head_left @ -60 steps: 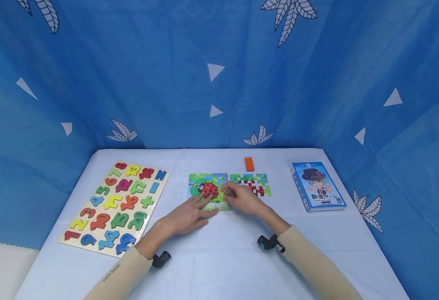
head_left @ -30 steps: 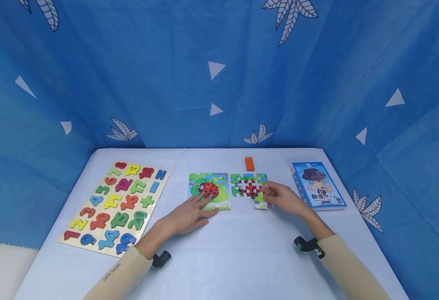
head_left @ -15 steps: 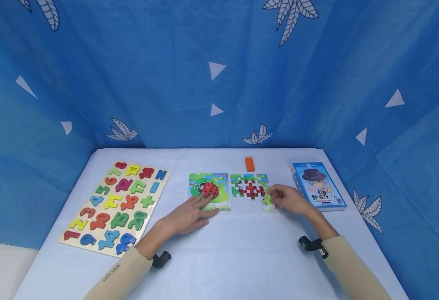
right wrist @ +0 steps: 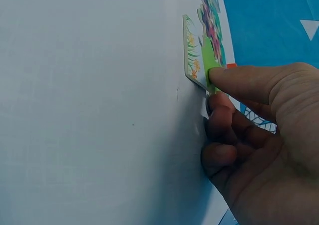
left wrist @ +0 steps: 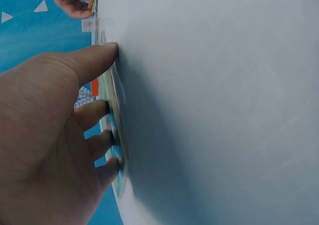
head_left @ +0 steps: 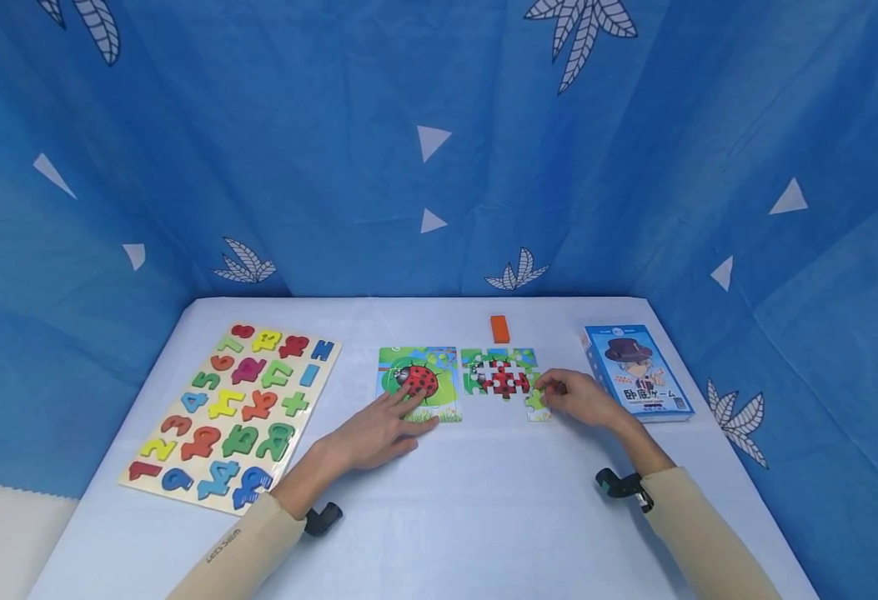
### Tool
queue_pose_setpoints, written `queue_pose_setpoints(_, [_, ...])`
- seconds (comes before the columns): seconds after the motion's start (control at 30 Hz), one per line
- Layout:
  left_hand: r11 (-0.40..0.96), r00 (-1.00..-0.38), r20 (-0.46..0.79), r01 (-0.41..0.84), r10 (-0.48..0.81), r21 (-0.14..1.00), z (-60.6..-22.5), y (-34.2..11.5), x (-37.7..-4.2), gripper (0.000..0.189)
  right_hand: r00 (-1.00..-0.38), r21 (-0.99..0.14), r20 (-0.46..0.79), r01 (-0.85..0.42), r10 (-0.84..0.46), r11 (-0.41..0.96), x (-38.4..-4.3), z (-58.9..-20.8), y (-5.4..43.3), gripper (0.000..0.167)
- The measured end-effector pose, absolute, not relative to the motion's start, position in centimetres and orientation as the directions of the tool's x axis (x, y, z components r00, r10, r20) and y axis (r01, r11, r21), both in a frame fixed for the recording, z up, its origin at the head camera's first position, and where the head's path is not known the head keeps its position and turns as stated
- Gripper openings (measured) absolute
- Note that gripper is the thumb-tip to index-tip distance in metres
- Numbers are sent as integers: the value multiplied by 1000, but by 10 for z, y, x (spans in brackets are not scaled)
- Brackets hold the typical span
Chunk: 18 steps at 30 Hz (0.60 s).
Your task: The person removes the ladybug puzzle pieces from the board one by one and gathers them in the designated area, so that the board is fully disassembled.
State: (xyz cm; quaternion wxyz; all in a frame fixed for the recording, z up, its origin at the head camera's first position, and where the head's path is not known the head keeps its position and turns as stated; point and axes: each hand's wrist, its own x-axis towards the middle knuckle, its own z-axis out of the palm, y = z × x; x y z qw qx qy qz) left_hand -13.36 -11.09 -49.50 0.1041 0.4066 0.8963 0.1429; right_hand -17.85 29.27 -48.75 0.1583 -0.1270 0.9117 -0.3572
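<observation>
My left hand (head_left: 374, 429) rests on a square ladybug picture board (head_left: 389, 360) with its fingers spread and straight; in the left wrist view its fingertips press the board (left wrist: 123, 172) near its edge. To the right lies a partly assembled ladybug jigsaw (head_left: 472, 357) with an uneven lower edge and gaps among its pieces. At its lower right corner my right hand (head_left: 579, 398) pinches a green jigsaw piece (head_left: 536, 406) between thumb and fingers. Flowers and grass show along one side of this piece (right wrist: 193, 60) in the right wrist view, tilted up from the table.
A wooden number board (head_left: 213, 392) with coloured numerals lies on the left of the white table (head_left: 439, 525). Behind the jigsaw stands an orange block (head_left: 499, 329). A blue game box (head_left: 637, 372) lies to the right, past my right hand. Blue curtains (head_left: 341, 150) surround the table's back.
My right hand has gone from the picture board's right edge to the jigsaw's lower right, then slightly further right with the green piece. My left hand has stayed put.
</observation>
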Motion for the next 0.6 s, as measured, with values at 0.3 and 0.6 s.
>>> queue_pose_setpoints(0.3, [617, -641, -54, 707, 765, 344, -493, -111, -133, 49, -919, -676, -200, -122, -340, 727, -180, -490, 291, 17])
queue_pose_setpoints(0.6, [628, -647, -69, 700, 759, 341, -492, -110, -133, 49, -919, -682, -215, -100, -329, 725, -179, -490, 290, 18])
